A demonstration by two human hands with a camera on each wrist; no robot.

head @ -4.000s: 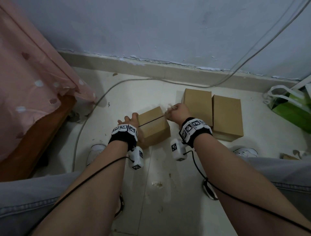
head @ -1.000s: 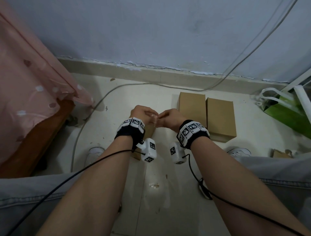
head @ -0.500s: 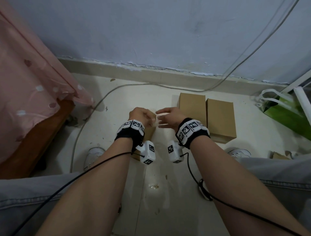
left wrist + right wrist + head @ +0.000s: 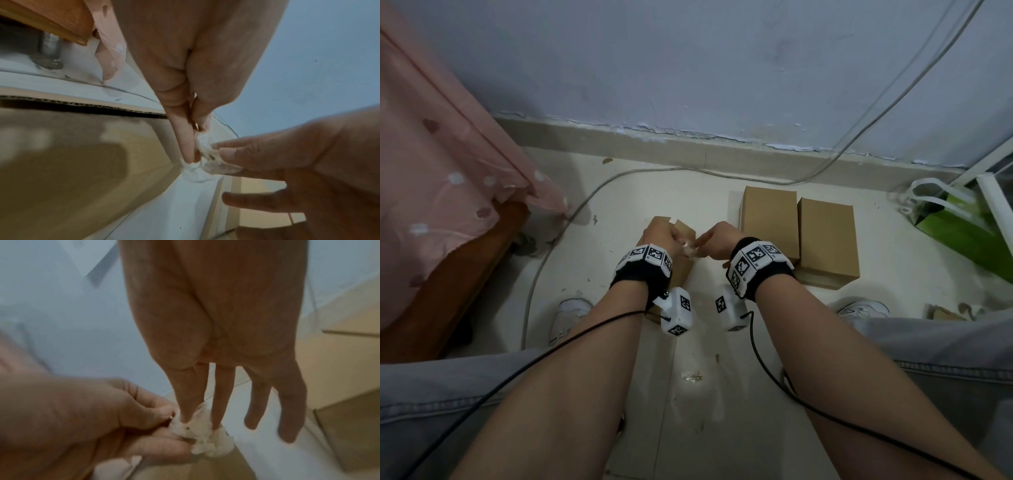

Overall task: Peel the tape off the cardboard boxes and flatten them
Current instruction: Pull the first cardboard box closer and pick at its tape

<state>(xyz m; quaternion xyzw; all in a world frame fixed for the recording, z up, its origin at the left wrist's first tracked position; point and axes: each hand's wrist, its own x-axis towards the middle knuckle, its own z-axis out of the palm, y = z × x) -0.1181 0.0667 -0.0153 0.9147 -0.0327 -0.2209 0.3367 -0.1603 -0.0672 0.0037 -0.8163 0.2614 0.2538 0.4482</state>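
a: since half a second ago the hands have drawn together again, the stretched tape now a crumpled wad.

b: head view?

a: left hand (image 4: 661,236) and right hand (image 4: 717,243) meet above the opened box (image 4: 681,265) on the floor (image 4: 688,428), the wad (image 4: 688,249) between them. two closed boxes (image 4: 799,236) sit just to the right.

b: left wrist view?

a: left thumb and forefinger (image 4: 183,138) pinch the wad (image 4: 207,155) from one side; right fingers (image 4: 257,151) touch it from the other. the box (image 4: 72,170) lies below.

b: right wrist view?

a: right hand (image 4: 218,337) points down, thumb and forefinger tips nipping the wad (image 4: 203,434), other fingers straight. left hand (image 4: 82,415) is curled, gripping it too.
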